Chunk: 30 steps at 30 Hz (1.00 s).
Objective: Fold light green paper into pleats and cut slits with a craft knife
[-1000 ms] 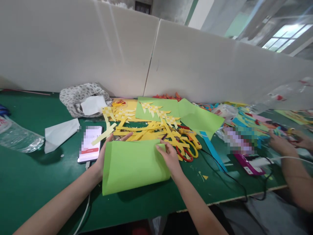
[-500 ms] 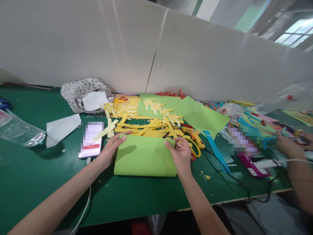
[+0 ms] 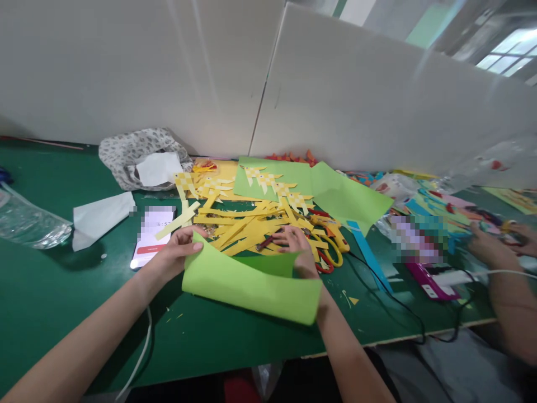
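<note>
A light-green sheet of paper (image 3: 251, 288) is bent over in a loose curve above the table's front part. My left hand (image 3: 184, 249) pinches its upper left corner between thumb and fingers. Behind the raised right part of the sheet, my right hand (image 3: 293, 242) stretches its fingers over the yellow paper strips (image 3: 239, 224). Its fingertips reach a short dark-red, pen-like tool (image 3: 265, 243); whether they grip it I cannot tell. Scissors with yellow handles (image 3: 333, 254) and a yellow glue gun (image 3: 335, 232) lie just right of this hand.
Checkered yellow woven paper fish (image 3: 268, 182) lie on green paper at the back. Left are a phone (image 3: 153, 235), a white paper piece (image 3: 103, 218) and a plastic bottle (image 3: 33, 224). A black cable (image 3: 390, 302) crosses the right side, near another person's hand (image 3: 489, 246).
My right hand has released the sheet's right edge and moved behind it to the strips. The sheet's right part now curls toward me, while my left hand has shifted slightly left with its corner.
</note>
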### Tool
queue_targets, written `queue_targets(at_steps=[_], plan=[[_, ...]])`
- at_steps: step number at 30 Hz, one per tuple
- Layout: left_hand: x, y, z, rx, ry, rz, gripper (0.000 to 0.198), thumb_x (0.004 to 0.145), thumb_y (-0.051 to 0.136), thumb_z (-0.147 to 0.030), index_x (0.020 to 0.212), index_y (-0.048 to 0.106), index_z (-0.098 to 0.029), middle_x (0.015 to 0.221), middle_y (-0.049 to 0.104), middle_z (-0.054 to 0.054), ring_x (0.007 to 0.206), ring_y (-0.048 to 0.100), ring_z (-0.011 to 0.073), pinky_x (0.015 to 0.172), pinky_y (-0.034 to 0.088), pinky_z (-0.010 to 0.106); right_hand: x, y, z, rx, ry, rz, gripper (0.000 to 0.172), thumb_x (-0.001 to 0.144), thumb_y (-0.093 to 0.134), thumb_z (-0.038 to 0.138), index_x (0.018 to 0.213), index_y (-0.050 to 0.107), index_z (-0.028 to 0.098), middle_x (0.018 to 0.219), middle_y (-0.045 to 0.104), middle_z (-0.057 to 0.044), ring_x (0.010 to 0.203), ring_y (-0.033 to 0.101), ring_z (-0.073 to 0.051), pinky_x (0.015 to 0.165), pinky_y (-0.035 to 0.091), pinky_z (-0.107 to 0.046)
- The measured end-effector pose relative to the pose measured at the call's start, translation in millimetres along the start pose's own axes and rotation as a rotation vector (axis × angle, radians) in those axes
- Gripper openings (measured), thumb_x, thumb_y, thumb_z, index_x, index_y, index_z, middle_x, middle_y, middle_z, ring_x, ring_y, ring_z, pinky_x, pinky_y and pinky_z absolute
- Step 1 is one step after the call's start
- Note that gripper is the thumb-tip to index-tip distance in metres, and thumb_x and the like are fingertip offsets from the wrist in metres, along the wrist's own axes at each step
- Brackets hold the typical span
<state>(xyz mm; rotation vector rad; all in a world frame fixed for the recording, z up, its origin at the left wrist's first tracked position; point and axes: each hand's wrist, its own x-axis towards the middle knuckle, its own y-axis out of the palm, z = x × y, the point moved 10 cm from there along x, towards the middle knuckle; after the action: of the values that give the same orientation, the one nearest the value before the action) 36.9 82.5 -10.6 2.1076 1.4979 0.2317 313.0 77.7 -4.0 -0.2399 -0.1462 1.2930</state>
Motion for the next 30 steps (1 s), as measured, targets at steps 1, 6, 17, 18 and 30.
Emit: queue_targets(at_steps=[1, 6, 17, 18, 30], plan=[[-0.6, 0.5, 0.9, -0.005, -0.003, 0.009, 0.031, 0.054, 0.085, -0.028, 0.079, 0.070, -0.018, 0.063, 0.069, 0.000, 0.052, 0.064, 0.0130, 0.049, 0.051, 0.019, -0.6, -2.7, 4.6, -0.026, -0.035, -0.042, 0.043, 0.079, 0.052, 0.061, 0.098, 0.060, 0.023, 0.100, 0.071, -0.008, 0.095, 0.066, -0.026, 0.076, 0.053, -0.037], [3.0, 5.3, 12.7, 0.125, -0.077, -0.078, 0.041, 0.062, 0.080, -0.027, 0.101, 0.068, -0.022, 0.073, 0.068, -0.002, 0.061, 0.065, 0.0133, 0.060, 0.053, 0.024, -8.6, -4.2, 17.6, 0.197, -0.017, -0.024, 0.045, 0.080, 0.050, 0.064, 0.090, 0.061, 0.022, 0.105, 0.070, -0.010, 0.104, 0.063, -0.026, 0.088, 0.050, -0.040], [6.1, -2.4, 3.0, 0.387, 0.018, -0.221, 0.042, 0.071, 0.072, -0.030, 0.111, 0.063, -0.020, 0.080, 0.068, 0.000, 0.068, 0.064, 0.0133, 0.061, 0.050, 0.023, -31.9, 14.4, 12.6, 0.000, 0.190, 0.243, 0.049, 0.054, 0.082, 0.045, 0.093, 0.064, 0.021, 0.096, 0.070, -0.006, 0.077, 0.066, -0.021, 0.066, 0.053, -0.031], [6.2, -2.0, 4.9, 0.357, 0.005, -0.216, 0.042, 0.071, 0.072, -0.030, 0.111, 0.062, -0.021, 0.082, 0.069, 0.000, 0.069, 0.065, 0.0142, 0.062, 0.051, 0.024, -31.0, 11.7, 11.4, -0.002, 0.182, 0.215, 0.049, 0.054, 0.082, 0.044, 0.092, 0.063, 0.021, 0.094, 0.070, -0.006, 0.071, 0.065, -0.019, 0.063, 0.052, -0.031], [2.9, -2.5, 11.2, 0.244, -0.060, -0.238, 0.038, 0.073, 0.073, -0.035, 0.107, 0.067, -0.021, 0.085, 0.074, 0.003, 0.069, 0.068, 0.0153, 0.063, 0.054, 0.024, -28.6, -3.0, 6.3, 0.070, 0.215, 0.071, 0.047, 0.053, 0.084, 0.043, 0.089, 0.065, 0.019, 0.070, 0.071, -0.003, 0.058, 0.063, -0.018, 0.056, 0.051, -0.029]])
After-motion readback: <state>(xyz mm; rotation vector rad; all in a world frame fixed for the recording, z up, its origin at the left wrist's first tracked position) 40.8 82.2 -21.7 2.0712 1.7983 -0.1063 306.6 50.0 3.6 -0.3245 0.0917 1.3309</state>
